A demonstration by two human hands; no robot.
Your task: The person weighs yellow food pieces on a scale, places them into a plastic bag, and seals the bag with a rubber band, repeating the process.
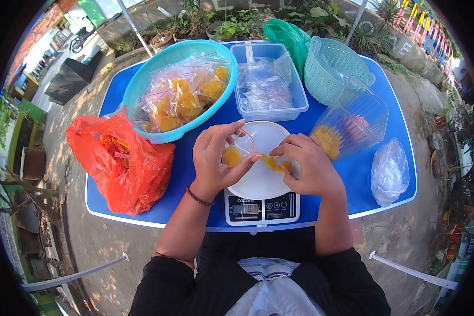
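My left hand [209, 159] pinches a small clear zip bag by its red-lined mouth, above the white plate [255, 184]. Yellow chips [231, 156] show behind its fingers, apparently inside the bag. On the other side of the plate, my right hand [315, 167] has its fingers closed around a few thin yellow chips [275, 164], close to the bag's mouth. The plate rests on a white kitchen scale [289, 217] with a lit display. My fingers hide part of the bag and of the chips.
A turquoise basin [137, 100] of filled bags and a clear tub [298, 105] of flat bags stand behind. An orange plastic bag [126, 179] is at left. At right are a tilted clear container [371, 116] with yellow chips, a green basket [324, 79] and a bundled clear bag [389, 171].
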